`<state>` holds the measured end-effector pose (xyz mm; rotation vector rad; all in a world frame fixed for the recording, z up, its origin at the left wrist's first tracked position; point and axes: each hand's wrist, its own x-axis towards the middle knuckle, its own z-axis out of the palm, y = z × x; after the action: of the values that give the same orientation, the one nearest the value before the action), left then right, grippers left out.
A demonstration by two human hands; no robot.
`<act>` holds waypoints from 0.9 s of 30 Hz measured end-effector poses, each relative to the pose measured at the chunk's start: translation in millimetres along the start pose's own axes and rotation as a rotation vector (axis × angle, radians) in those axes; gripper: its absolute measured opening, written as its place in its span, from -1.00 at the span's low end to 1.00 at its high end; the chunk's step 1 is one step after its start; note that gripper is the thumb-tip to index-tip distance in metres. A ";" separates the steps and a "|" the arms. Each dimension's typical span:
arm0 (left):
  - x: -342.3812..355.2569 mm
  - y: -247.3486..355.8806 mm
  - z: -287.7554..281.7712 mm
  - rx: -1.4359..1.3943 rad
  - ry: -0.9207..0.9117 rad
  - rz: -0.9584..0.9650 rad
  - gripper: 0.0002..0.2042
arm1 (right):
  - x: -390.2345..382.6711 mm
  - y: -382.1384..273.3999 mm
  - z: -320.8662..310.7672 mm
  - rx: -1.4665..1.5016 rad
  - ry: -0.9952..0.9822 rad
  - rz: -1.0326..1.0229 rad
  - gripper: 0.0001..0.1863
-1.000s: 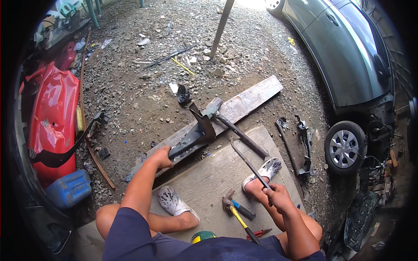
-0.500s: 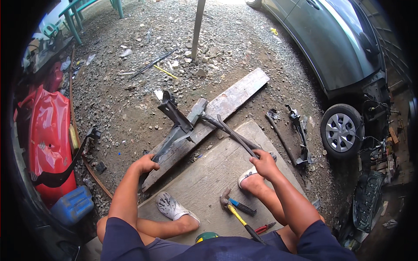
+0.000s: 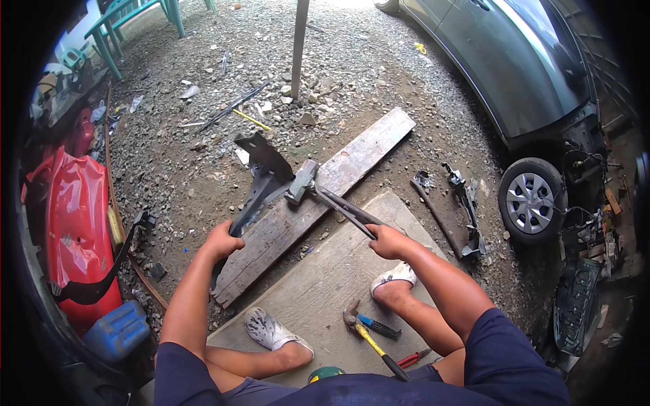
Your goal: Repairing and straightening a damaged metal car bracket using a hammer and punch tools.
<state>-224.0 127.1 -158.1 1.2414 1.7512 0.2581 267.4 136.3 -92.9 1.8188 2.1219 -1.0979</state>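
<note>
My left hand [image 3: 223, 241] grips the lower arm of a dark, bent metal part [image 3: 264, 169], which rests across the weathered wooden plank [image 3: 365, 142]. In my right hand [image 3: 384, 241] is a long metal bar [image 3: 342, 211], its far end at a heavy sledgehammer head [image 3: 300, 181] on the plank. The sledgehammer's handle lies behind the bar. Near my feet on the concrete slab [image 3: 284, 308] are a yellow-handled claw hammer [image 3: 365, 335], a blue-and-black hand tool [image 3: 383, 328] and red-handled pliers [image 3: 411, 358].
A red dented panel [image 3: 78, 230] and blue jerrycan [image 3: 118, 328] lie left. A post [image 3: 298, 47] stands ahead on gravel, green plastic furniture [image 3: 135, 24] upper left. A dark car [image 3: 501, 68], its wheel [image 3: 531, 199] and metal scrap [image 3: 467, 216] are at the right.
Both hands have shifted, my left leftward, my right up and leftward. The metal part has slid left and tilted, and the bar's far end has moved left to the sledgehammer head.
</note>
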 end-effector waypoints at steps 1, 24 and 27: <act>1.3 3.4 2.9 0.078 0.037 0.023 -0.43 | -11.3 5.8 6.0 0.038 0.007 0.038 -0.35; 30.4 89.7 22.6 1.145 -0.010 0.696 -0.68 | -184.7 -11.2 71.6 0.046 -0.331 0.211 -0.59; 61.0 94.5 17.5 1.226 -0.044 0.759 -0.68 | -189.2 -14.3 79.0 0.027 -0.367 0.195 -0.60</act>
<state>-154.0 215.5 -142.7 2.7309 1.2520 -0.5155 276.6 -62.6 -42.0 1.6398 1.6945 -1.2970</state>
